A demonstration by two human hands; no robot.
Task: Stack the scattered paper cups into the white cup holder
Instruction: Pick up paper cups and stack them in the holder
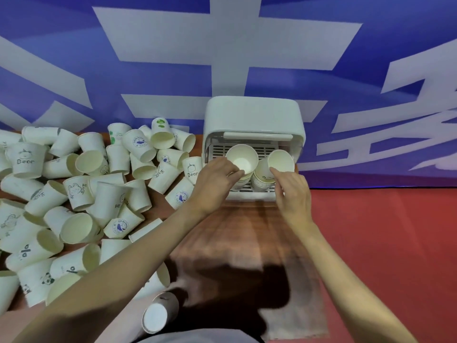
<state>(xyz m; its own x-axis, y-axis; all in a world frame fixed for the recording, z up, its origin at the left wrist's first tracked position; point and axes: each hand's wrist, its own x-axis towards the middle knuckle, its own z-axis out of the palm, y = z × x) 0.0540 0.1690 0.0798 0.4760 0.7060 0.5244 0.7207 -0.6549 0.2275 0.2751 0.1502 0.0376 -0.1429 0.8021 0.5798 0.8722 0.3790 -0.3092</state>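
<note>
Head view looks down on a wooden table [247,233] with a white cup holder [252,115] at about 12 o'clock from the person, standing against a blue and white banner [222,45]. It is a boxy white plastic unit with rounded corners, its front open, showing a slatted grey-white back wall and a ribbed tray at the bottom. Inside stand two stacks of plain cream paper cups, mouths up and tilted toward the camera: the left stack [242,158] and the right stack [279,160], side by side and close together.

Left hand [214,184] reaches in from 7 o'clock, its thumb and fingers pinching the near rim of the top cup on the left stack. Right hand [293,191] comes from 5 o'clock, its fingertips pinching the near rim of the top cup on the right stack.

From 8 to 10 o'clock a heap of scattered paper cups [81,194] covers the table, white with printed bears, pandas, whales and the word "Bear", most lying on their sides. One more cup [158,315] lies at 6 o'clock near the person's body, bottom toward the camera. A red surface [395,243] fills the 3 to 4 o'clock side
</note>
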